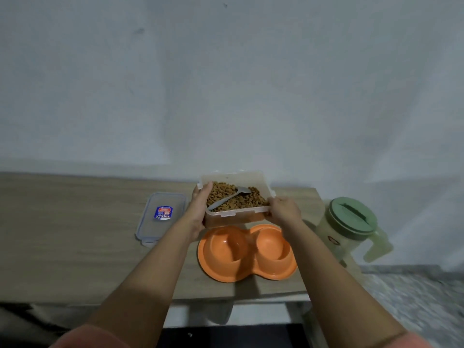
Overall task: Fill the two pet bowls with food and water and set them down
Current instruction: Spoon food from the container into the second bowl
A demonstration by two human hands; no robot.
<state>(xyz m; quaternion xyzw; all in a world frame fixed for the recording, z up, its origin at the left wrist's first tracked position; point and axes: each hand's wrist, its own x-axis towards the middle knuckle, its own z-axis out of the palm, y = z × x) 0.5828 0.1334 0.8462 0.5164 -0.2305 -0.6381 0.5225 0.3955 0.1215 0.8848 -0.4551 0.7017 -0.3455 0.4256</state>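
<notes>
A clear plastic container (256, 179) full of brown kibble sits tilted toward me just behind the orange double pet bowl (247, 271). A grey spoon (227, 198) lies in the kibble. My left hand (199, 209) grips the container's left side. Its front right corner is held by my right hand (285, 209). Both wells of the orange bowl look bare. A pale green pitcher (351, 229) with a green lid and a side handle stands at the table's right end.
The container's clear lid (160, 218) with a blue label lies flat on the wooden table (75, 234) to the left. A white wall runs behind the table. The table's right edge is beside the pitcher, with speckled floor (414, 297) beyond.
</notes>
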